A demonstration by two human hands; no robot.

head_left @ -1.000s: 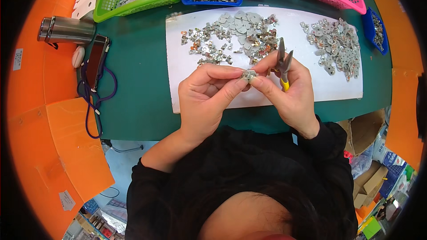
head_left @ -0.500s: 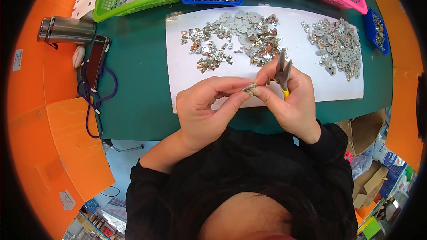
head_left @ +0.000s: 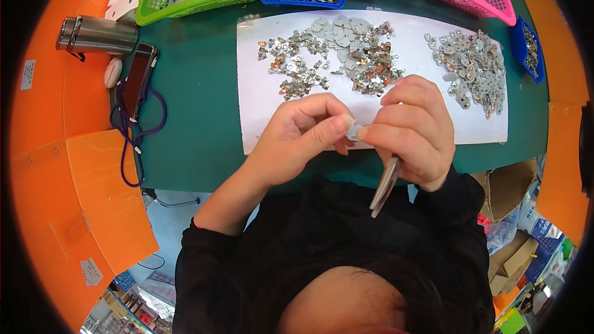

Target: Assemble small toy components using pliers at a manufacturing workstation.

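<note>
Between thumb and finger of my left hand (head_left: 303, 136) is a small grey metal plate (head_left: 353, 132), held over the near edge of a white sheet (head_left: 260, 114). My right hand (head_left: 421, 127) meets the plate with its fingertips. Its other fingers curl round a pair of pliers (head_left: 386, 185), whose jaws point down toward my chest; the handles are mostly hidden. Beyond my hands lie a heap of flat grey plates (head_left: 341, 32) and scattered small shiny metal clips (head_left: 300, 79). Plates with small metal parts on them form another heap (head_left: 473, 71) at the right.
Along the far edge stand a green basket (head_left: 204, 4), a blue bin (head_left: 303, 4) and a pink basket (head_left: 445, 1). A small blue tray (head_left: 527, 49) is far right. At left lie a steel flask (head_left: 102, 35) and a phone (head_left: 137, 83) with a purple cord.
In my right hand the pliers have swung from jaws pointing away to jaws pointing toward me. The right fingers have curled over, and the small plate has turned in my fingertips.
</note>
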